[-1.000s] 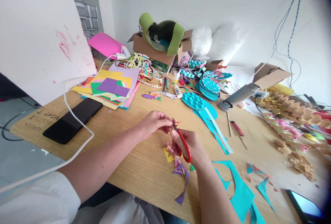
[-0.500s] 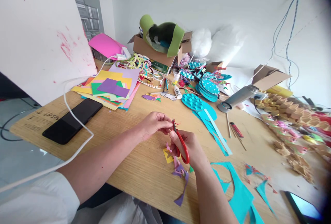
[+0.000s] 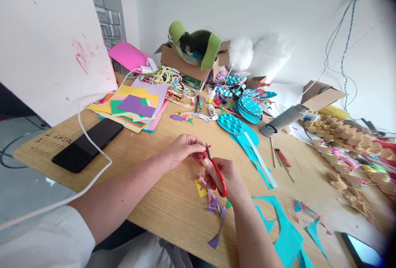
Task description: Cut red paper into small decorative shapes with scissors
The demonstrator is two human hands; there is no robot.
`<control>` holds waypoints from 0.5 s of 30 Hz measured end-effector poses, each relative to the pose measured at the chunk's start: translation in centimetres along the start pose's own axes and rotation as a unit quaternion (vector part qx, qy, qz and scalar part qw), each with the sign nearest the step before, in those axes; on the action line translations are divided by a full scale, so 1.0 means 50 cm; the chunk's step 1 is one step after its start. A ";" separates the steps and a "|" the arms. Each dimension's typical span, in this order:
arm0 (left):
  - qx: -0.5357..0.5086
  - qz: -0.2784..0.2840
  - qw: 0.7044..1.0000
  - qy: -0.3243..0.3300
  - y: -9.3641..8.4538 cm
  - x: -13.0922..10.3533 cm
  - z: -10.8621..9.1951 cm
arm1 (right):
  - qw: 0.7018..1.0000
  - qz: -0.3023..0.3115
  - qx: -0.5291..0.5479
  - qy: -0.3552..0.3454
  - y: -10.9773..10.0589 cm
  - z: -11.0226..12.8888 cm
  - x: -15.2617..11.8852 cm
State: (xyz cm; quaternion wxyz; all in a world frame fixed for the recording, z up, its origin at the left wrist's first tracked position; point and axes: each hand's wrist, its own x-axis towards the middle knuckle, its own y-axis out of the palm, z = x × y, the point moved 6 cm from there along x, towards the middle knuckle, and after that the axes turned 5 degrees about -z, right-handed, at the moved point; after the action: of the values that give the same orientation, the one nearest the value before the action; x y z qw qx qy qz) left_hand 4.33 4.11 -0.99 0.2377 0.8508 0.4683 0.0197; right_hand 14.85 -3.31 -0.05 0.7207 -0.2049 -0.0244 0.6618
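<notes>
Table [image 3: 148, 156]: light wood, under both hands.
Paper stack [image 3: 133, 109]: mixed colours, far left of the left hand.
Phone [image 3: 88, 144]: black, left of the left hand, white cable [image 3: 93, 158] lying across it.
Teal offcuts [image 3: 284, 226]: right of the right hand.
Right hand [image 3: 227, 177]: clenched through the scissors' loops.
Left hand [image 3: 184, 148]: pinching the red scrap between fingertips.
Scissors [image 3: 216, 171]: red handles, blades pointing up at the scrap.
Purple trimmings [image 3: 216, 214]: just below the right hand.
Red scrap [image 3: 205, 152]: tiny, between both hands, at the blade tips.

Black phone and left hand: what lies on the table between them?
Head view: a white cable crosses bare wooden table between the black phone and left hand.
</notes>
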 end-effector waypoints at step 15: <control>0.014 -0.002 1.000 0.016 0.002 -0.003 -0.004 | 1.000 -0.005 -0.003 -0.004 -0.002 0.001 0.000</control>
State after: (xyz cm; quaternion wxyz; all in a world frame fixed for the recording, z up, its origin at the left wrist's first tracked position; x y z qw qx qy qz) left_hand 4.28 4.04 -0.76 0.2185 0.8524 0.4743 0.0259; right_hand 14.91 -3.30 0.03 0.7235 -0.2044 -0.0301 0.6587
